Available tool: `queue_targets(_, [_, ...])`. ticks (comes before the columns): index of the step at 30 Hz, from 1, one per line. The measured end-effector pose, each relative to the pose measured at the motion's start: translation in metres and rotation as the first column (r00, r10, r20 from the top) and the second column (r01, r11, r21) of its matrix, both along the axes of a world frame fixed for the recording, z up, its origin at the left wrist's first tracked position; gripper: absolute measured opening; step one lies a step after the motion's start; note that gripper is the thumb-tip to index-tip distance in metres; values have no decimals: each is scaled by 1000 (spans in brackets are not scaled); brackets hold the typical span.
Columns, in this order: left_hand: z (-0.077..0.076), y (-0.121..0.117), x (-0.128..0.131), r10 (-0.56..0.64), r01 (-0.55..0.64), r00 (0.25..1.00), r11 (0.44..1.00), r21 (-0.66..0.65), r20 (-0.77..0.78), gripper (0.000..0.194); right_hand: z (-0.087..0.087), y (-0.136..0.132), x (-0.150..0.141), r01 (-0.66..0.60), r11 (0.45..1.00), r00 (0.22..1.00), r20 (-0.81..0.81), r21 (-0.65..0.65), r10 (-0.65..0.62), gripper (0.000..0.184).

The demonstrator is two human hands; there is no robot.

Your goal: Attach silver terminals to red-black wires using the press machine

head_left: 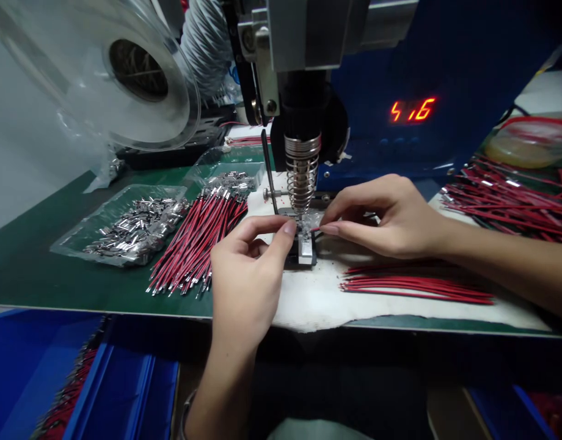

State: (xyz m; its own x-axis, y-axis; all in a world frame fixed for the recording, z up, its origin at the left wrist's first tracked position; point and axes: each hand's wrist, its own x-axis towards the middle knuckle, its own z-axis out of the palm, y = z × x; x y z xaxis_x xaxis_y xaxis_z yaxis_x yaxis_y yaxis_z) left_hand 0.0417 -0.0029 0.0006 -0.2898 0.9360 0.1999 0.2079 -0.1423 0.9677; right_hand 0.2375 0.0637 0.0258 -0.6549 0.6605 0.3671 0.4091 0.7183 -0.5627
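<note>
A small metal fixture sits under the spring-loaded tip of a bench machine. My left hand is at the fixture's left side, thumb and forefinger pinched together; whatever lies between them is too small to make out. From the right, my right hand pinches a red wire whose end points into the fixture. Most of that wire is hidden by the fingers. Below my right hand, a row of red and black wires lies on a white sheet.
Left of my hands are a bundle of red and black wires and a clear tray of small metal parts. A clear reel hangs upper left. More wires lie at right. Blue bins stand below the green table edge.
</note>
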Motion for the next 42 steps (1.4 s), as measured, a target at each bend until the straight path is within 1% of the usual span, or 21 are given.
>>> queue_targets(2, [0, 0, 0, 6, -6, 1000, 1000, 13, 8, 17, -3, -1, 1, -62, 996, 998, -5, 58, 62, 14])
queue_targets(4, [-1, 0, 0, 10, -10, 1000, 1000, 22, 17, 18, -8, 0, 1, -105, 984, 992, -47, 144, 113, 9])
queue_targets(6, [-1, -1, -1, 3, -4, 1000, 1000, 20, 28, 20, -14, 1, 0, -98, 962, 983, -126, 256, 133, 6])
queue_targets(9, [-2, -1, -1, 1, -2, 999, 1000, 11, 42, 23, -19, 2, -2, -54, 939, 975, -183, 341, 122, 4])
queue_targets(15, [-2, -1, -1, 12, -12, 999, 1000, 18, 30, 23, -17, -3, -6, -59, 928, 979, -161, 369, 127, 6])
queue_targets(18, [-2, -1, 0, -6, 6, 999, 1000, 23, 32, 21, -17, -4, -9, -29, 920, 980, -168, 392, 102, 6])
queue_targets(26, [-4, 1, -2, -79, 73, 985, 996, 49, 154, 14, -18, -6, -12, 72, 886, 981, -193, 459, 20, 4])
queue_targets(32, [-4, 0, -3, -76, 71, 985, 997, 38, 154, 13, -19, -6, -13, 52, 890, 985, -172, 452, 30, 6])
queue_targets(38, [-4, 0, -2, -68, 63, 988, 997, 39, 139, 14, -17, -6, -11, 56, 887, 989, -149, 459, 15, 6])
queue_targets(42, [-5, 1, -2, -74, 69, 986, 997, 39, 152, 15, -16, -6, -11, 76, 882, 991, -135, 464, -14, 11])
